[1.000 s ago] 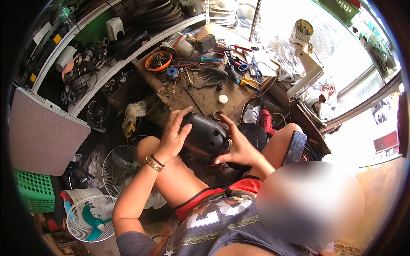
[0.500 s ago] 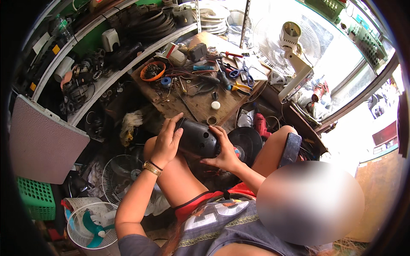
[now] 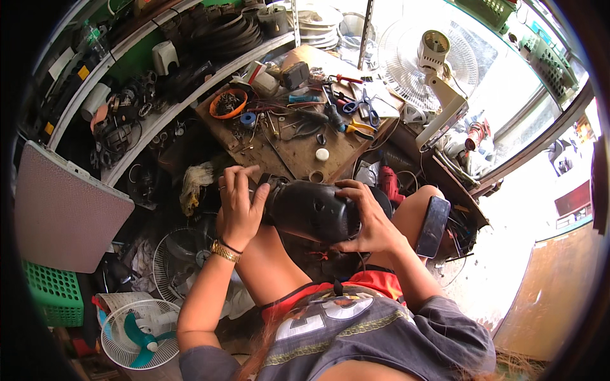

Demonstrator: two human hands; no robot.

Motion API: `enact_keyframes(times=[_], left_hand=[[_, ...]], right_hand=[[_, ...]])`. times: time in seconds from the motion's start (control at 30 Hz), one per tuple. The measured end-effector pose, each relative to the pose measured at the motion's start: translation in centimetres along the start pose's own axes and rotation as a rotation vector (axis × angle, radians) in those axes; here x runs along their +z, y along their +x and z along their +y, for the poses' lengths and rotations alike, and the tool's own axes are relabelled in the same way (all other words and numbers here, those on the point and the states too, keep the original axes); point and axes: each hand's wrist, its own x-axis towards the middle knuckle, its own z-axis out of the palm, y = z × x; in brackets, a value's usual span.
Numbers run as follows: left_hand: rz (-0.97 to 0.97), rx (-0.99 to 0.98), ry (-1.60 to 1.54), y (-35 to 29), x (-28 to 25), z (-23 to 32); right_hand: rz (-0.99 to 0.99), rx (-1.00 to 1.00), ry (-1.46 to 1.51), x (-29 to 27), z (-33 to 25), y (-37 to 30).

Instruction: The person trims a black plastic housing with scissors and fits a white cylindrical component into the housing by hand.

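- Nearby, at the bottom, a seated person looks down over a dark grey shirt (image 3: pixel 362 336) and red shorts (image 3: pixel 286 301); a phone (image 3: pixel 433 227) rests on the right thigh.
- To the lower left sits a round fan with teal blades (image 3: pixel 141 341), well apart from the hands.
- Above the lap, the right hand (image 3: pixel 372 219) is curled around one end of a black rounded housing (image 3: pixel 311 211), fingers over the top, thumb beneath.
- At the housing's other end, the left hand (image 3: pixel 241 206) is spread, thumb apart from the fingers, beside a dark end piece; whether it presses there, I cannot tell.
- The housing lies sideways between the hands, clear of the bench, a round hole in its upper side.
- The step in hand seems to be steadying or positioning the housing; a next move would call for the right hand's firm hold and a surer left grip.
- Just beyond lies a worn wooden bench top (image 3: pixel 251 157) with a ring (image 3: pixel 316 176), a white cap (image 3: pixel 322 154), yellow-handled pliers (image 3: pixel 360 129), blue-handled scissors (image 3: pixel 371 115) and an orange bowl (image 3: pixel 223 117) of small parts.
- Past the right knee is a red drill (image 3: pixel 389 181).
- Farthest, a pale fan (image 3: pixel 434 51) stands against bright light.
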Motion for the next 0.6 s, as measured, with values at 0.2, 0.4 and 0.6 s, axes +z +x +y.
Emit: enact_keyframes(times=[0.2, 0.4, 0.6], left_hand=[[-0.152, 0.049, 0.152, -0.4, -0.3, 2.1], [-0.137, 0.040, 0.323, -0.7, 1.5, 0.1], [-0.162, 0.083, 0.422, -0.6, 1.4, 0.1]], right_hand=[[0.092, 0.019, 0.270, 0.2, 3.4, -3.2], [0.263, 0.120, 0.306, 4.3, 4.8, -7.7], [0.375, 0.043, 0.308, 4.1, 2.3, -9.6]])
